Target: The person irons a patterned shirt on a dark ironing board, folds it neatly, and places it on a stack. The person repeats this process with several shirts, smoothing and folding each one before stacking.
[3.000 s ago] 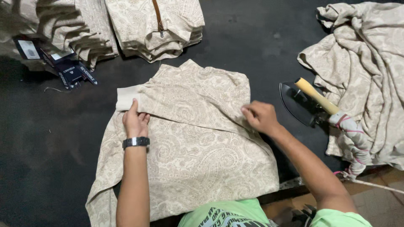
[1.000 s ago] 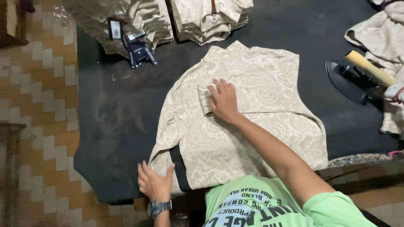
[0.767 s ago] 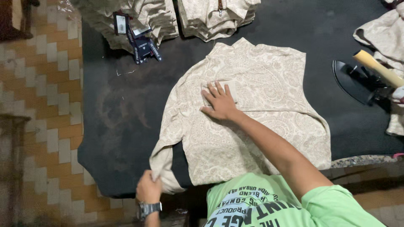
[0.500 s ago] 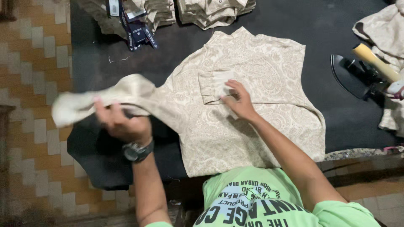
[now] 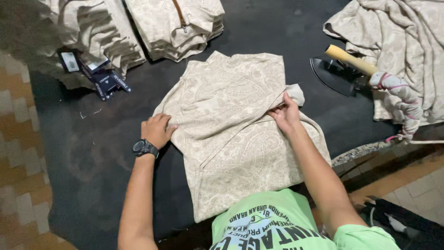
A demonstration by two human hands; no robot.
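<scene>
A beige paisley shirt [image 5: 231, 134] is laid flat in the middle of the black table [image 5: 92, 153], with its bottom hem at the near edge. The shirt's left edge is pressed down by the left hand [image 5: 157, 129], whose fingers are curled and held close together. A black wristwatch [image 5: 144, 148] is worn on that arm. A fold of the shirt's sleeve is pinched by the right hand [image 5: 286, 113] near the shirt's right side, with the thumb and fingers closed on the cloth.

A stack of folded beige shirts [image 5: 178, 25] is seen at the far edge of the table, and another folded pile [image 5: 92, 37] is placed at the far left corner. Dark paper tags [image 5: 99, 76] are lying just beside that pile. A black iron with a yellow handle [image 5: 342, 67] is set near the right edge, close to a heap of loose beige cloth [image 5: 402, 46] at the far right corner. A green printed T-shirt [image 5: 277, 227] is worn by the person.
</scene>
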